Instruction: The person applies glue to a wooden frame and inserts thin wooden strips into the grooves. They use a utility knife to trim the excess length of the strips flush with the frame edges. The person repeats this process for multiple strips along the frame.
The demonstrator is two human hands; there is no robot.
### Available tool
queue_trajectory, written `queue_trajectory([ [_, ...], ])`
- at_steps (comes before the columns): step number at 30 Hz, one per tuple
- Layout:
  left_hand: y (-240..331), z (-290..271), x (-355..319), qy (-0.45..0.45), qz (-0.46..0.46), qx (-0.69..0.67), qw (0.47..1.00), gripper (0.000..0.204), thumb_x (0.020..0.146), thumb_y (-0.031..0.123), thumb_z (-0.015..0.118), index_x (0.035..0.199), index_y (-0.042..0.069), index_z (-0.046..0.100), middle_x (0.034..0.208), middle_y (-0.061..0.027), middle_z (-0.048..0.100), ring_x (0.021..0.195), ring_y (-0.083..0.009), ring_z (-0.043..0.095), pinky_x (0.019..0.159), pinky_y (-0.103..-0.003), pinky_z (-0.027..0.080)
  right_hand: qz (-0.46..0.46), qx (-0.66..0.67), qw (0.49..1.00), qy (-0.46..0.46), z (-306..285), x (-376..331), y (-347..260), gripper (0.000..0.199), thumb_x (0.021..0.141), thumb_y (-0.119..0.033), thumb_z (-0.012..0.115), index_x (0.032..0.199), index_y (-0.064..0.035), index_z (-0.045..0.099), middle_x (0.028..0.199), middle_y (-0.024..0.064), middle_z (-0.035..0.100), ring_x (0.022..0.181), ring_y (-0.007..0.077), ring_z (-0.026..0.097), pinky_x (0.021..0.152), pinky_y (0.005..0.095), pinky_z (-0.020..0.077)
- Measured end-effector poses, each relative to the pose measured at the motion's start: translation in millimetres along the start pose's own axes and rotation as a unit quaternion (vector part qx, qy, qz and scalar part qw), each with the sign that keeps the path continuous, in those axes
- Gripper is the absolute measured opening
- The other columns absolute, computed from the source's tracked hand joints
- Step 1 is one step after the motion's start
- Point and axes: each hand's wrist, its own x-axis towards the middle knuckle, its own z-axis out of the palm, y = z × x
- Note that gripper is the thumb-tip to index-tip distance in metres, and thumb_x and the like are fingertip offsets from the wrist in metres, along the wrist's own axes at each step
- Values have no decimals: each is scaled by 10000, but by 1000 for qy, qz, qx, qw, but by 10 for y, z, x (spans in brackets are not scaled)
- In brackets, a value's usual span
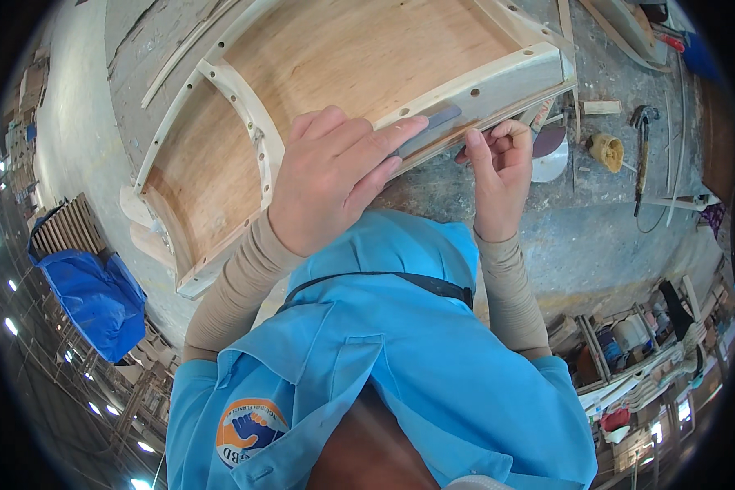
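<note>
A curved wooden frame [498,100] with a plywood panel and drilled round holes lies in front of me. My left hand [331,175] is closed on a thin grey-purple strip, perhaps folded sandpaper [443,117]. Its index finger is stretched along the strip, which rests against the frame's near side rail. Close to the lower edge of that same rail, my right hand [501,167] has its fingers curled with the thumb up. Something dark shows at its fingertips, too small to make out.
On the grey worktable [584,184] to the right lie a white round-ended piece [551,155], a yellow cup-like lump [607,153], a hammer-like tool [643,135] and wood offcuts [602,107]. A blue plastic sheet [94,298] hangs at the left.
</note>
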Motion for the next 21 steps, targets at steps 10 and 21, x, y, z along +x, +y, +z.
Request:
queue_trajectory([
  [10,-56,12,78,-26,3,-33,999,451,777,102,727,1228,108,708,672,-16,428,661,-211,432,694,-338,351,35,37,999,15,70,-28,-56,293,955,-19,650,1031,-63,371,874,76,578,758,125,601,695,256,525],
  [21,-24,41,113,-13,18,-26,999,438,794,84,710,1232,104,700,653,-29,435,639,-218,429,685,-338,360,21,59,998,-8,-7,-17,6,141,1009,-86,587,1031,-48,453,866,48,575,800,106,583,733,275,533],
])
